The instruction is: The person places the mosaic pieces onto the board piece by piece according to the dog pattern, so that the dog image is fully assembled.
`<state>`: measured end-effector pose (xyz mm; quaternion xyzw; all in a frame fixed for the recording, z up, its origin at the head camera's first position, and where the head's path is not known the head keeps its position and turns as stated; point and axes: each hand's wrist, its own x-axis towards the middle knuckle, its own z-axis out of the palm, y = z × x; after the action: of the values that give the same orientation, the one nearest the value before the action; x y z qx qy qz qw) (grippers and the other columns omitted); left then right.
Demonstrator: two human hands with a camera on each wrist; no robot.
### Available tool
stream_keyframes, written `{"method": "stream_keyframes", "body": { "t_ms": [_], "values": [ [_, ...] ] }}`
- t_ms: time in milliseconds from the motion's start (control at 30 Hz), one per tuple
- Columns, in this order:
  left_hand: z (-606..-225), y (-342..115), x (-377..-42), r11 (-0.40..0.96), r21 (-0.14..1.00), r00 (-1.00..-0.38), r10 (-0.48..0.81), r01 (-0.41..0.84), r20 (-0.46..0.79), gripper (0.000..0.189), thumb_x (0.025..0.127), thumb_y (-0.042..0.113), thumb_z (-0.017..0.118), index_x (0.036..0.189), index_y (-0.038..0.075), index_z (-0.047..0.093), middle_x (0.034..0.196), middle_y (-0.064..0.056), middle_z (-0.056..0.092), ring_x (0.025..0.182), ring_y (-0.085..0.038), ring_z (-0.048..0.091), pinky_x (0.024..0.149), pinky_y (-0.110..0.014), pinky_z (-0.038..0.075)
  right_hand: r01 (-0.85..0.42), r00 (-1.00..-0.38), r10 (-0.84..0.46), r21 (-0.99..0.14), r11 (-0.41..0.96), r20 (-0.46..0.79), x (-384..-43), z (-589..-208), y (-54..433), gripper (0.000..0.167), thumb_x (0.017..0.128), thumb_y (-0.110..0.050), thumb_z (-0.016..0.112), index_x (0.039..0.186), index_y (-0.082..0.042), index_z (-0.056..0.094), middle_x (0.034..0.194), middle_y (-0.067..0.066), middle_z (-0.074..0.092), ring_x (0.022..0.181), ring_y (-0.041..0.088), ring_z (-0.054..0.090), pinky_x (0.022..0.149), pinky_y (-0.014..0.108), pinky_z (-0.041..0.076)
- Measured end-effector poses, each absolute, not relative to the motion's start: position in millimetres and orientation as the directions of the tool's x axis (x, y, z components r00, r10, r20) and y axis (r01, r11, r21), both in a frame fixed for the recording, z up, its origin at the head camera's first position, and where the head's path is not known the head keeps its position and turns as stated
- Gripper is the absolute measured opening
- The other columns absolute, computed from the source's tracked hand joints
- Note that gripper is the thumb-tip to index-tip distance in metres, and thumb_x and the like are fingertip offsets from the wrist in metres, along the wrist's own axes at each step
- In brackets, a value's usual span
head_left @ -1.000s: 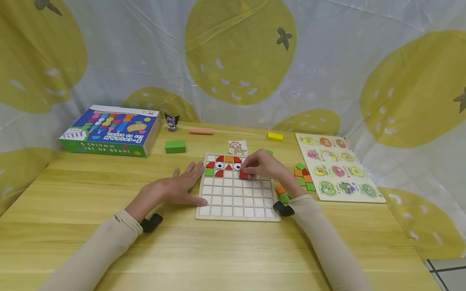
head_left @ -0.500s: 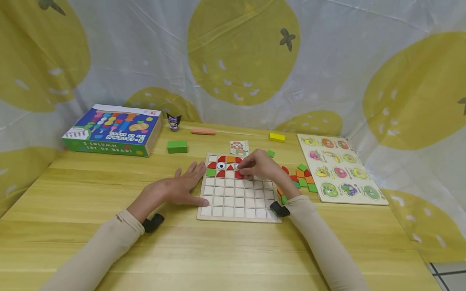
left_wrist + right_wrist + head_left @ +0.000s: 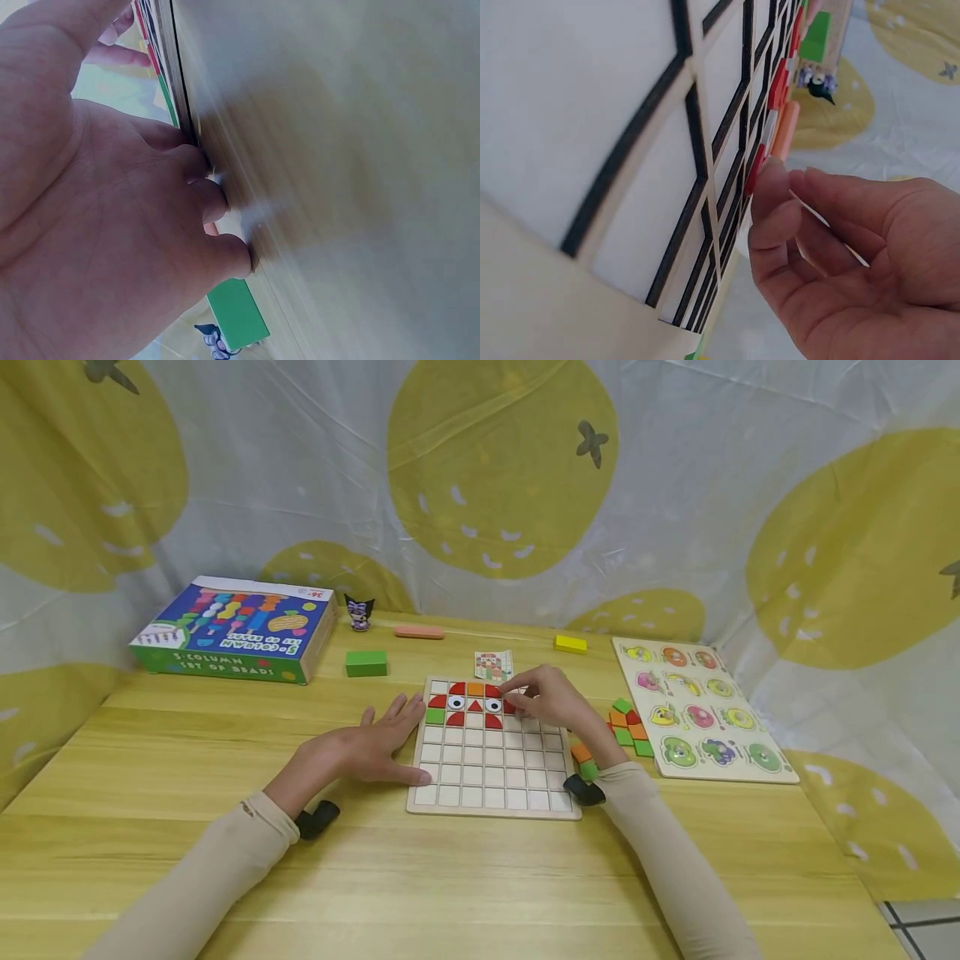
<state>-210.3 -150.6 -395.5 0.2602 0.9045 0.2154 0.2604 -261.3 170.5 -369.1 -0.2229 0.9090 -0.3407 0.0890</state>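
Note:
A square wooden grid board [image 3: 493,814] lies on the table with red, orange, green and eye tiles in its upper rows. My left hand [image 3: 371,747] rests along its left edge, fingers spread, thumb on the lower left corner. In the left wrist view the fingers [image 3: 229,255] reach down to the tabletop. Over the board's upper right is my right hand [image 3: 547,697], its bent fingertips at a red tile [image 3: 510,706] right of the eye tile [image 3: 492,705]. The right wrist view shows the fingertips against a red tile [image 3: 756,171], which lies on the board.
Loose orange, green and red tiles [image 3: 622,727] lie right of the board, beside a fruit puzzle board [image 3: 705,710]. Behind stand a small picture card [image 3: 492,665], a yellow block [image 3: 571,644], a green block [image 3: 366,663], a pink stick [image 3: 419,632], a figurine [image 3: 360,612] and a bead-set box [image 3: 232,631].
The right hand has let go of a red quarter-round tile, now below the right eye tile, and moved up and slightly right. The left hand stays in place on the board.

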Motion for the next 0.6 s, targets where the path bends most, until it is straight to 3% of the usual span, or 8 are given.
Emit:
{"method": "stream_keyframes", "body": {
  "t_ms": [200,433,600],
  "values": [
    [-387.3,-149.6,-206.9,0.737,0.578,-0.714,0.609,0.349,-0.345,0.127,0.093,0.072,0.071,0.173,0.003,0.001,0.180,-0.016,-0.013,0.165,-0.041,-0.017,0.125,-0.073,-0.013,-0.342,-0.876,-0.482,-0.671,0.657,-0.026,-261.4,-369.1,171.2,0.023,0.105,-0.004,0.068,0.125,-0.001,0.080,0.095,0.012,0.080,0.068,0.020,0.064,0.061,0.024,0.040],
    [-403.3,-151.2,-214.6,0.780,0.518,-0.733,0.572,0.350,-0.367,0.133,0.086,0.087,0.063,0.174,0.009,-0.001,0.181,-0.009,-0.013,0.166,-0.034,-0.016,0.129,-0.068,-0.009,-0.337,-0.888,-0.460,-0.676,0.655,-0.003,-260.6,-366.5,181.3,0.021,0.106,-0.007,0.068,0.121,0.000,0.081,0.104,0.013,0.081,0.072,0.025,0.070,0.069,0.027,0.053],
    [-406.7,-152.0,-217.7,0.790,0.505,-0.736,0.564,0.348,-0.374,0.139,0.081,0.092,0.062,0.174,0.009,-0.001,0.181,-0.009,-0.014,0.166,-0.033,-0.016,0.129,-0.067,-0.009,-0.292,-0.900,-0.436,-0.696,0.656,-0.034,-260.0,-366.2,192.8,0.019,0.107,-0.006,0.067,0.116,0.000,0.082,0.091,0.013,0.078,0.071,0.029,0.066,0.067,0.027,0.053]
  ]
}}
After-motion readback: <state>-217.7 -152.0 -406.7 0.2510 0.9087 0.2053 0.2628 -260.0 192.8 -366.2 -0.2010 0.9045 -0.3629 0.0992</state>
